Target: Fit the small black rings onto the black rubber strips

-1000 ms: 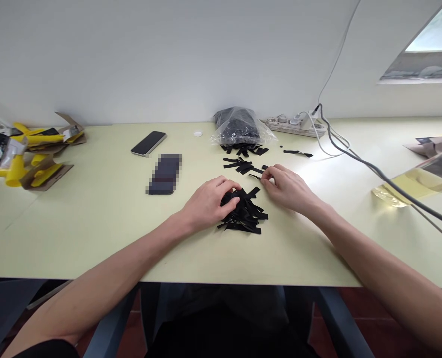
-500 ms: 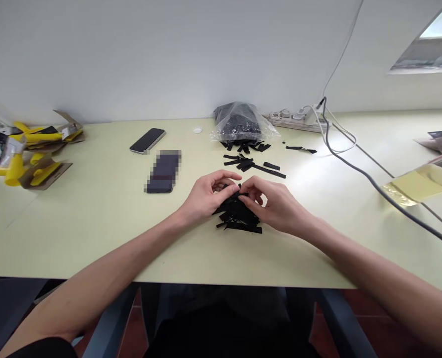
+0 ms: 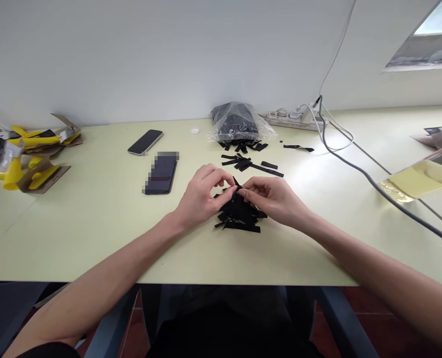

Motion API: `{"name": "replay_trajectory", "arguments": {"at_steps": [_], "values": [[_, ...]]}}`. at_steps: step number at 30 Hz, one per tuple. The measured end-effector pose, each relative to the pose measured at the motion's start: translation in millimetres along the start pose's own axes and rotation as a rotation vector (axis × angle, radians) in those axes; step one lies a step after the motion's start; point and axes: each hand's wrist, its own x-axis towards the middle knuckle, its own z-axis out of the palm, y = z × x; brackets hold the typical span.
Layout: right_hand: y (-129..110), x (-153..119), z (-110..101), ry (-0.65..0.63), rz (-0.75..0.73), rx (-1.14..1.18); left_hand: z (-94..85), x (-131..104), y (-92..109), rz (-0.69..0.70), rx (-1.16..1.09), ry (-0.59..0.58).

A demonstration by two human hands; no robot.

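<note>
Between my fingertips is a black strap (image 3: 237,184), a short fabric-like strip, held above a heap of black straps (image 3: 239,214) on the table. My left hand (image 3: 208,194) pinches it from the left with thumb and index finger. From the right, my right hand (image 3: 271,196) grips it with thumb and curled fingers. The fingertips of both hands nearly meet, so most of the held strap is hidden. Beyond my hands lie several loose black straps (image 3: 241,162), and behind these sits a clear plastic bag (image 3: 239,122) full of black pieces.
Two phones (image 3: 145,141) (image 3: 162,174) lie to the left. Yellow items with cardboard (image 3: 34,154) sit at the far left. A power strip (image 3: 295,120) stands by the wall, and a dark cable (image 3: 378,184) crosses the right side near a yellow transparent package (image 3: 415,181).
Both thumbs and index fingers have closed in on the strap, and its tip now sticks up between them. The view has shifted slightly.
</note>
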Motion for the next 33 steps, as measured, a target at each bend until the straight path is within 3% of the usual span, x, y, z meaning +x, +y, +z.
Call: {"name": "replay_trajectory", "arguments": {"at_steps": [7, 11, 21, 33], "values": [[6.5, 0.6, -0.3, -0.058, -0.017, 0.034, 1.0, -0.4, -2.0, -0.062, -0.043, -0.095], [6.1, 1.1, -0.2, -0.03, -0.134, -0.097, 2.2, -0.6, -2.2, -0.098, -0.061, -0.132], [4.0, 1.2, -2.9, -0.052, -0.205, -0.286, -0.8, -0.1, -4.6, -0.015, -0.073, -0.322], [1.8, -2.5, -1.7, -0.082, -0.218, -0.298, -1.0, 0.5, 4.5, -0.085, -0.032, -0.274]]}}
